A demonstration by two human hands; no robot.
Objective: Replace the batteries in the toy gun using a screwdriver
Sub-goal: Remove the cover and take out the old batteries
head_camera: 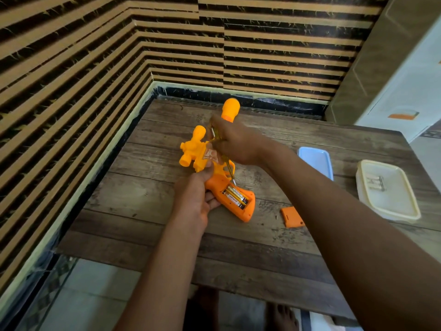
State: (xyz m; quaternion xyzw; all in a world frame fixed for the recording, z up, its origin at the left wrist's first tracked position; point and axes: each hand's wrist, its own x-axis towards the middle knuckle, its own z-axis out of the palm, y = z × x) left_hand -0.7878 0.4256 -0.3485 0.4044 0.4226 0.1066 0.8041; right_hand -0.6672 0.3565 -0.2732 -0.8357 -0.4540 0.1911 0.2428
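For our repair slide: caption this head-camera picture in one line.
Left hand holds the toy gun, batteries exposed; right hand points a screwdriver at them; cover lies aside.

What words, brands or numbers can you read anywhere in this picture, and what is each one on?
"K", or a logo like it, in white on the clear tag at the toy gun; the small print under it is too blurred to read.
Fitted batteries in the toy gun's open grip: label print too small to read.
Loose batteries in the cream container: too small to read.
No other text shows.
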